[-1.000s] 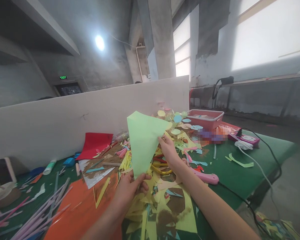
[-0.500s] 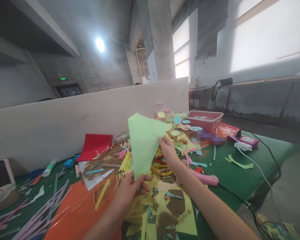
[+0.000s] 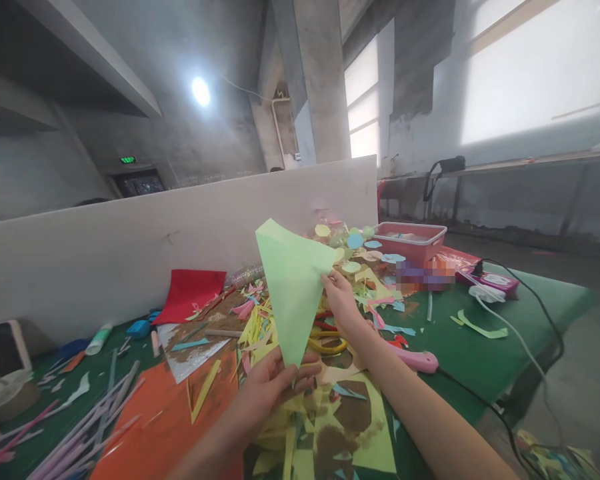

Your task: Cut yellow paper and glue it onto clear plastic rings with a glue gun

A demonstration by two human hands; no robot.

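Observation:
A light green sheet of paper [image 3: 295, 287], curled into a cone shape, stands between my hands with its narrow tip pointing down. My left hand [image 3: 280, 380] closes around the pointed lower end, the fingers partly behind it. At the right edge of the sheet, my right hand [image 3: 340, 293] pinches the paper between thumb and fingers. Under and behind the paper lie yellow-handled scissors [image 3: 327, 345], partly hidden, among heaps of yellow paper scraps [image 3: 257, 327].
An orange sheet [image 3: 165, 427] and purple strips [image 3: 85, 427] lie at left, near a phone [image 3: 7, 347]. A red sheet [image 3: 193, 293] rests by the white partition [image 3: 130, 240]. On the right are a pink glue gun [image 3: 415, 360] with its cord, and a pink basket [image 3: 415, 243].
The paper's lower end has drawn into a narrower point and shifted right, with my left hand moving right along with it. My right hand has moved slightly right, still pinching the edge.

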